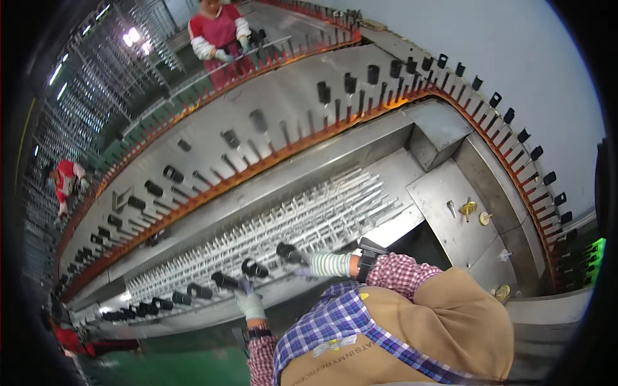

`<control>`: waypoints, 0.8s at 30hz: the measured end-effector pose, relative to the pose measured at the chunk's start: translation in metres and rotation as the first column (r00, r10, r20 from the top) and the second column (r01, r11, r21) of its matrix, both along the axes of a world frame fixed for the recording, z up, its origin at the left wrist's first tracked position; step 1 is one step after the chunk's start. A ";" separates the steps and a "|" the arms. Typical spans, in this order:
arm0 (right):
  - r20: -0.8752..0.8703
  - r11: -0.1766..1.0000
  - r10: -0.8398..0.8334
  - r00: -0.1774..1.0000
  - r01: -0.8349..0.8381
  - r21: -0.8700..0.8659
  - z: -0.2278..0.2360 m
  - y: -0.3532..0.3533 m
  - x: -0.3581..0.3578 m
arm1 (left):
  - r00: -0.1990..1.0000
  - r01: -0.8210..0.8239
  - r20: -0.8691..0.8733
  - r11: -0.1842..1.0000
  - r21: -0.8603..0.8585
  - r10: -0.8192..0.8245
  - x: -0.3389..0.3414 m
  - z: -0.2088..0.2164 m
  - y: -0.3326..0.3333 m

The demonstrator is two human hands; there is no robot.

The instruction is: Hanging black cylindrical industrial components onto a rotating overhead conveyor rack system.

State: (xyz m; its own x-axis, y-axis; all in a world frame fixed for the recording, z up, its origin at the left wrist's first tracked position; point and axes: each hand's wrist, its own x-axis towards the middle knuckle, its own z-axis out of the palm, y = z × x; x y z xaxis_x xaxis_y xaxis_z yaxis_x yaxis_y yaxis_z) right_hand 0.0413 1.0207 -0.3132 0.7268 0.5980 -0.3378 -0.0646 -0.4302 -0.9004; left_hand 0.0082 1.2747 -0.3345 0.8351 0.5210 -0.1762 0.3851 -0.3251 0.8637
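My right hand (329, 264), in a pale striped glove, reaches in from the right with its fingers closed at the end of a black tubular part (288, 252). My left hand (250, 302), gloved too, is lower and further left. Its bent fingers are at the near edge of the rack, beside one black tubular part (224, 280) and just below another (255, 267); what they grip is hidden. Further left, more black parts (181, 298) line the same near edge. Behind both hands lies a stack of silvery metal racks (283, 225) with many short prongs.
Beyond the metal trough (309, 152), an orange-edged conveyor (293, 147) carries upright pins, some topped with black parts, and curves round to the right. Small brass-coloured fittings (468, 208) lie on the steel surface at right. A co-worker in red (222, 42) stands across the line; others are at far left.
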 end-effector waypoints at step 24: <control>0.221 -0.166 -0.934 -0.280 0.890 0.424 0.069 -0.458 0.260 | 0.888 -0.459 0.226 0.811 0.363 0.401 -0.038 -0.043 -0.024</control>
State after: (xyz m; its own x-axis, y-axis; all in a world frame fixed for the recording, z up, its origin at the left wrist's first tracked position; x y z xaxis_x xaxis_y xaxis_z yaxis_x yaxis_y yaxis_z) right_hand 0.3014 0.5625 -0.2440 0.4502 -0.8851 0.1176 -0.0410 -0.1521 -0.9875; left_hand -0.0295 1.2509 -0.3774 0.5092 0.8324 0.2187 0.4580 -0.4772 0.7500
